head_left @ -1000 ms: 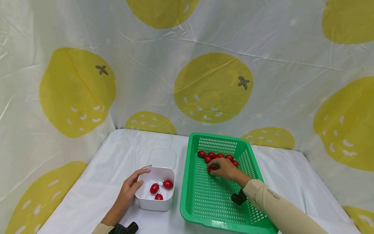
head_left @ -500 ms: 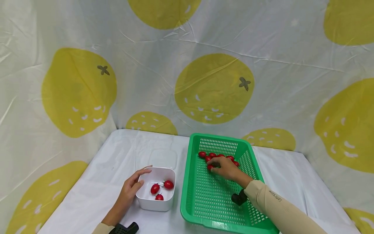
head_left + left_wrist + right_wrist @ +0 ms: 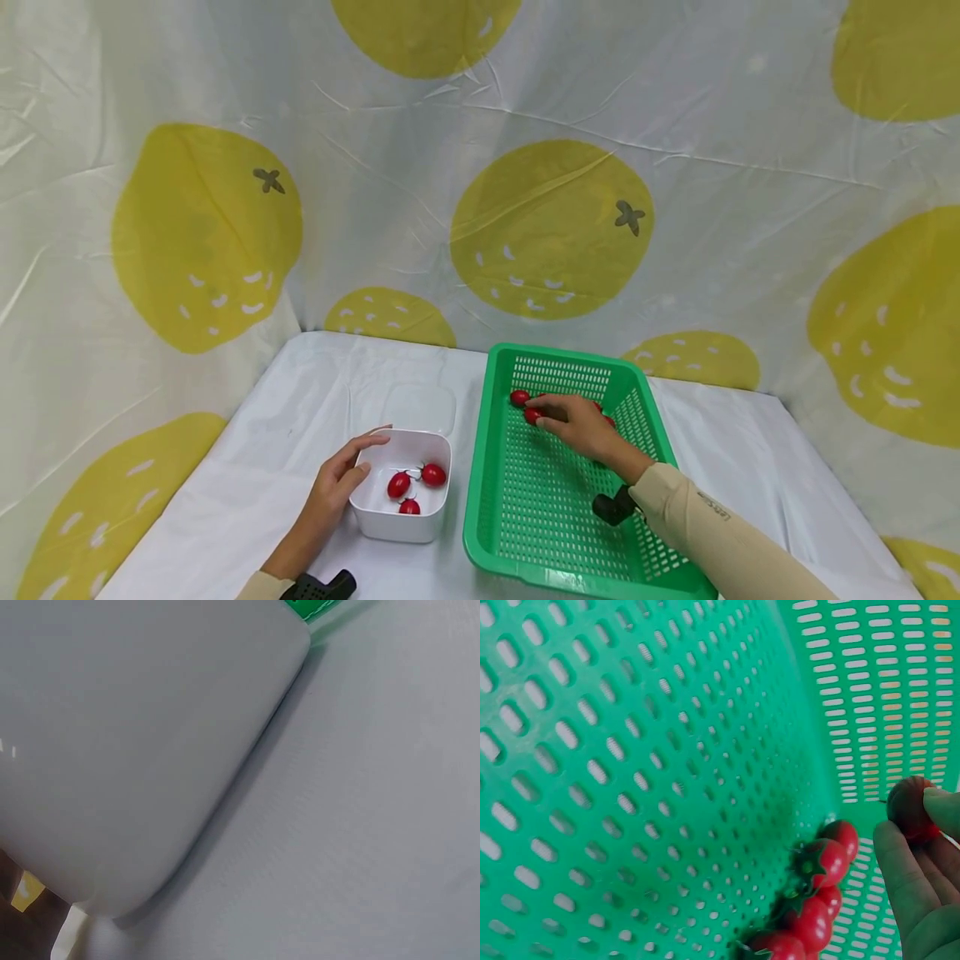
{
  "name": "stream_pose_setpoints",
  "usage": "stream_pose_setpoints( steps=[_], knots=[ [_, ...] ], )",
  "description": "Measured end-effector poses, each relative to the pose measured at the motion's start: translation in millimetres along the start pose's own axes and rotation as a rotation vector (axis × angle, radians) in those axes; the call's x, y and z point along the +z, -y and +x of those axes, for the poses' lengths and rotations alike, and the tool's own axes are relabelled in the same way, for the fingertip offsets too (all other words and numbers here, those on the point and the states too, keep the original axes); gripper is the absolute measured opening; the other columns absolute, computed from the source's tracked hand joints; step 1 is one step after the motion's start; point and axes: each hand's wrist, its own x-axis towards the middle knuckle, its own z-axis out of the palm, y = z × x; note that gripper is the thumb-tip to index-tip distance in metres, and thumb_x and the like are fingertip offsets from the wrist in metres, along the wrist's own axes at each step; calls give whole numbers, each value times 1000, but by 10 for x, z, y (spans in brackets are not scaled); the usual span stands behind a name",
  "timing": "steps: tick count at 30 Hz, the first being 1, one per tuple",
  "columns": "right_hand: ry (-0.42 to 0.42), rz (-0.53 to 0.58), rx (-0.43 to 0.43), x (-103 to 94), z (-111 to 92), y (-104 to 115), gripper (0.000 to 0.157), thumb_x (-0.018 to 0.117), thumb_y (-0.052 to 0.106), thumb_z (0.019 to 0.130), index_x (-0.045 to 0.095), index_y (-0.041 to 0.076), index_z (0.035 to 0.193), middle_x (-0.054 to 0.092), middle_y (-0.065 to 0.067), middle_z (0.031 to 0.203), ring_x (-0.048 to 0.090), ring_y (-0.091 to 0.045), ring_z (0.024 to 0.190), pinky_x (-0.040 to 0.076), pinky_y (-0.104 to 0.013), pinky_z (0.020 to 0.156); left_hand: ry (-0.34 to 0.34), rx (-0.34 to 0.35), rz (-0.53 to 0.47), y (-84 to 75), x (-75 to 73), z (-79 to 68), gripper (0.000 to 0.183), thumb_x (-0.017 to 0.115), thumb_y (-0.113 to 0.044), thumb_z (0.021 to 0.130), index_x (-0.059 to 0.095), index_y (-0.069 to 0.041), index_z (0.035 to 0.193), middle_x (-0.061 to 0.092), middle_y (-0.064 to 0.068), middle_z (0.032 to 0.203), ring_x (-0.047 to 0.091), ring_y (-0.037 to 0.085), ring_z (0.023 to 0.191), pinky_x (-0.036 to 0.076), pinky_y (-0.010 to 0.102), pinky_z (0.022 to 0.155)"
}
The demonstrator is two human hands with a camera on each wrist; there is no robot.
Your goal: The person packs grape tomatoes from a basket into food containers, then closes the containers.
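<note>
My left hand [image 3: 336, 481] holds the left corner of a white plastic container [image 3: 393, 525], fingers around its far rim and thumb at its left rim. Three cherry tomatoes [image 3: 399, 484] with green stems lie inside. In the left wrist view the container's wall [image 3: 150, 750] fills much of the picture. Over the far part of a green basket [image 3: 480, 500], my right hand [image 3: 581, 425] pinches a cherry tomato [image 3: 911, 808] between thumb and fingers. More cherry tomatoes [image 3: 810, 924] lie along the basket's far side, partly hidden by this hand in the head view.
A clear flat lid [image 3: 420, 407] lies behind the container on the white cloth [image 3: 322, 375]. The basket's raised rim stands to the container's right. A curtain [image 3: 375, 208] printed with lemons hangs around the back and sides.
My right hand has shifted slightly farther back and left in the basket, off the nearer tomato's earlier spot. The left hand and container have stayed in place.
</note>
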Motion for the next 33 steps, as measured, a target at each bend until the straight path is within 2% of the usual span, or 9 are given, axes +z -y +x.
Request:
stream_pose_setpoints(
  steps=[5, 8, 12, 17, 21, 27, 33],
  knots=[
    [-14, 47, 28, -28, 2, 79, 32, 61, 14, 95, 63, 10, 126, 65, -9, 121, 63, -24, 109, 55, -31, 82, 2, 10, 4, -13, -6, 9, 38, 38, 6, 97, 53, -1, 131, 47, 17, 143, 36, 12, 138, 21, 12, 109],
    [-19, 94, 28, -39, 3, 117, 33, 61, 15, 95, 62, 10, 128, 65, -9, 121, 64, -25, 107, 55, -36, 83, -1, 4, 3, -22, -3, 11, 37, 38, 5, 97, 53, -1, 131, 46, 17, 143, 35, 12, 138, 20, 12, 109],
    [-17, 163, -30, -39, 14, 168, 35, 60, 14, 96, 59, 5, 130, 64, -14, 121, 65, -31, 104, 54, -44, 84, -1, -8, -2, -16, 5, 7, 38, 38, 5, 97, 53, -2, 131, 46, 17, 144, 35, 11, 138, 21, 12, 109],
    [-23, 212, -100, -16, 35, 269, 37, 60, 14, 95, 58, 2, 131, 63, -17, 123, 65, -29, 105, 55, -34, 83, -6, -10, -3, -14, 14, 3, 38, 38, 5, 97, 53, -3, 131, 46, 17, 144, 35, 11, 138, 21, 12, 109],
    [-20, 244, -124, 32, 59, 373, 37, 62, 15, 95, 60, 2, 129, 65, -15, 122, 64, -26, 108, 54, -27, 85, 1, -6, -10, -9, 8, 5, 37, 38, 4, 98, 53, -2, 131, 45, 18, 144, 35, 11, 138, 21, 12, 109],
    [11, 316, -161, 128, 87, 553, 35, 62, 12, 94, 60, 1, 128, 66, -13, 120, 65, -24, 108, 52, -28, 89, 7, 5, -9, -10, 0, 10, 38, 38, 5, 97, 53, -2, 131, 45, 19, 144, 35, 10, 138, 21, 12, 109],
    [32, 319, -174, 235, 114, 712, 33, 62, 13, 94, 62, 7, 127, 65, -6, 123, 60, -20, 116, 50, -28, 93, 4, 17, 3, -6, 4, 9, 38, 38, 7, 96, 53, 0, 131, 46, 20, 143, 36, 9, 137, 21, 12, 109]
  ],
)
